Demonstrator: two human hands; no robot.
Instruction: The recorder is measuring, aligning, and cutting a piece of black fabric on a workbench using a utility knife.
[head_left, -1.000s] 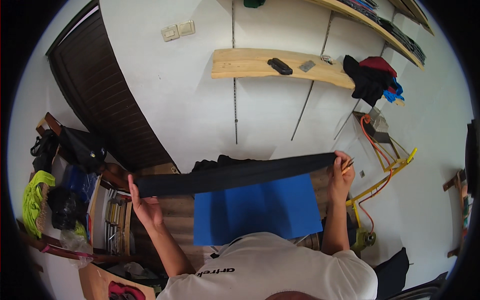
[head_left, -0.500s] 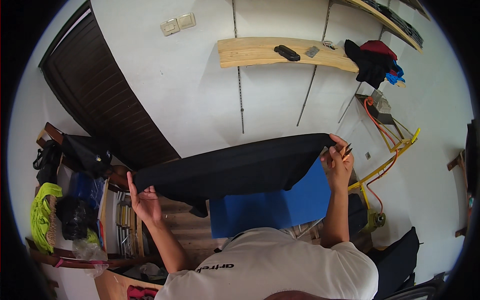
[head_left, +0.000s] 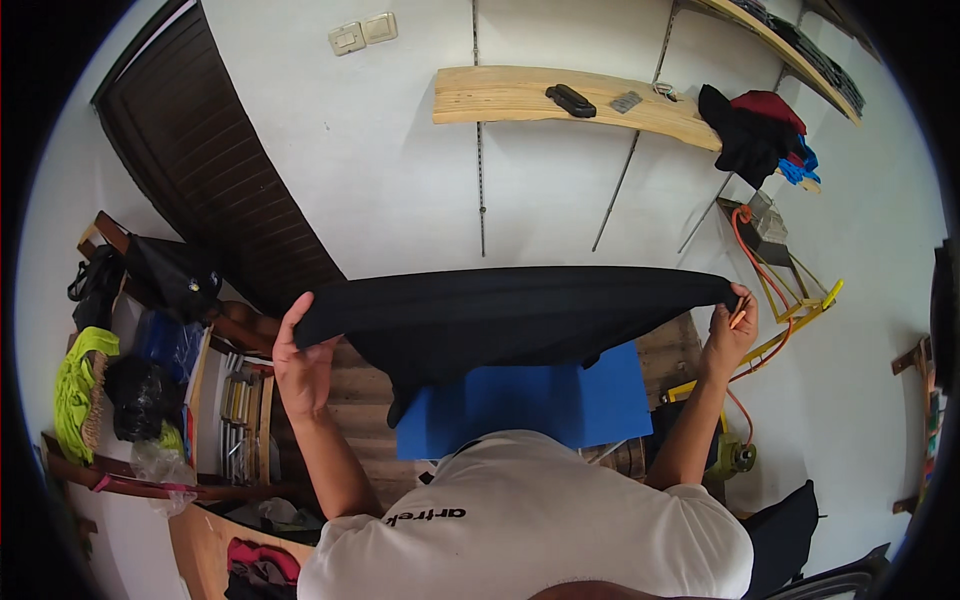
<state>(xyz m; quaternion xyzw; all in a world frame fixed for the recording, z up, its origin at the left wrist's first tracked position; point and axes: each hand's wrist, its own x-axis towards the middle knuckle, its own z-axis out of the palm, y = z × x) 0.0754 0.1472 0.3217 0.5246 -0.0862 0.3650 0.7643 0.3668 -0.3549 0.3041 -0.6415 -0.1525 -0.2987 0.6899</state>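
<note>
A length of black cloth [head_left: 480, 310] is stretched sideways in the air before me, its upper edge nearly straight and its lower edge hanging unevenly. My left hand [head_left: 303, 365] grips its left end between thumb and fingers. At the other end, my right hand [head_left: 733, 335] pinches the cloth's right corner. A small orange-handled tool [head_left: 738, 319] also sits in my right hand; its kind is hard to make out. Beneath the cloth stands a blue table [head_left: 610, 400], partly covered from view by the cloth and my white shirt.
A wooden shelf [head_left: 475, 95] on the far wall bears a black object [head_left: 570, 100] and piled clothes [head_left: 745, 130]. At right is a yellow frame [head_left: 770, 345] with an orange hose. A cluttered rack [head_left: 230, 490] with bags stands left, near a dark door [head_left: 215, 150].
My hands have moved farther apart, pulling the cloth wider. Its left end has risen, so the upper edge is now nearly level. My right hand has shifted right with the small tool.
</note>
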